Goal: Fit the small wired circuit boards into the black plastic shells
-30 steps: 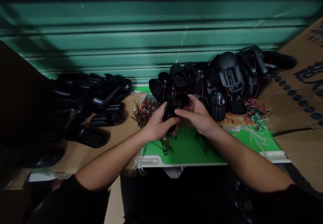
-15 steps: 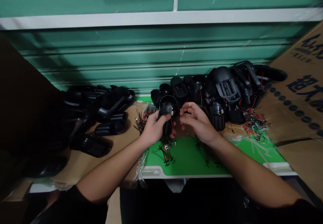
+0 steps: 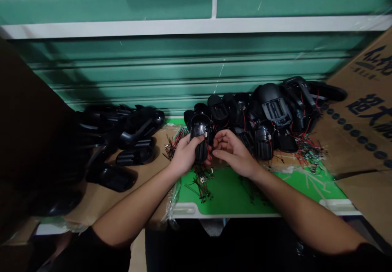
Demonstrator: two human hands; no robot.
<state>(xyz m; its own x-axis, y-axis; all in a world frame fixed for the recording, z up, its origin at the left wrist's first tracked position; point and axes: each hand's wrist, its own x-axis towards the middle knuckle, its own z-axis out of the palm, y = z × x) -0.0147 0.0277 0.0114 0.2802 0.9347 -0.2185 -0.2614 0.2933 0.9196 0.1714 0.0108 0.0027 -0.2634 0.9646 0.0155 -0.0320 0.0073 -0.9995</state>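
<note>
My left hand point(image 3: 186, 152) grips a black plastic housing point(image 3: 200, 127), its thumb pressed on the front by a small pale part. A thin red wire hangs from the housing's right side. Just to the right, my right hand point(image 3: 231, 151) is held with fingers curved and apart, close to the wire and the housing's edge. I see nothing clearly held in it. Below the left hand lies a bundle of wires point(image 3: 202, 182) with small connectors. Behind the hands stand more black housings point(image 3: 218, 108), some with red wires.
Several black plastic shells point(image 3: 134, 129) lie piled on cardboard at the left. More red and black wires point(image 3: 308, 147) lie at the right on the green board point(image 3: 239, 198). A cardboard box point(image 3: 364, 112) borders the right side, and a green slatted wall point(image 3: 153, 72) rises behind.
The housing in my left hand has tipped a little and shifted slightly left. My right hand has moved slightly left and down, and its fingers have turned more inward.
</note>
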